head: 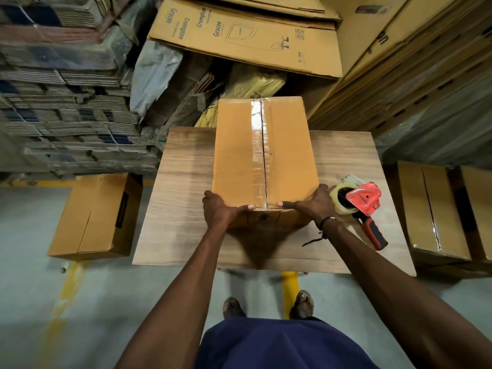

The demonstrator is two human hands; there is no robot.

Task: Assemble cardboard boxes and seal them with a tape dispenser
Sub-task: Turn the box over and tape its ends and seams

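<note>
Head view: left grip (218, 209) and right grip (316, 202) clasped taped box (266, 153); likely slip risk toward tape dispenser (359, 203).

The flattened carton (245, 35) reads "Crompton" and "Gracee" (each printed twice).

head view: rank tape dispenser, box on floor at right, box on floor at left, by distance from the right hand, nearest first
From the right hand, on the near right corner of the table's box:
1. Tape dispenser: on the table, just right of the hand.
2. Right floor box: beyond the table's right edge.
3. Left floor box: across the table, on the left.
</note>
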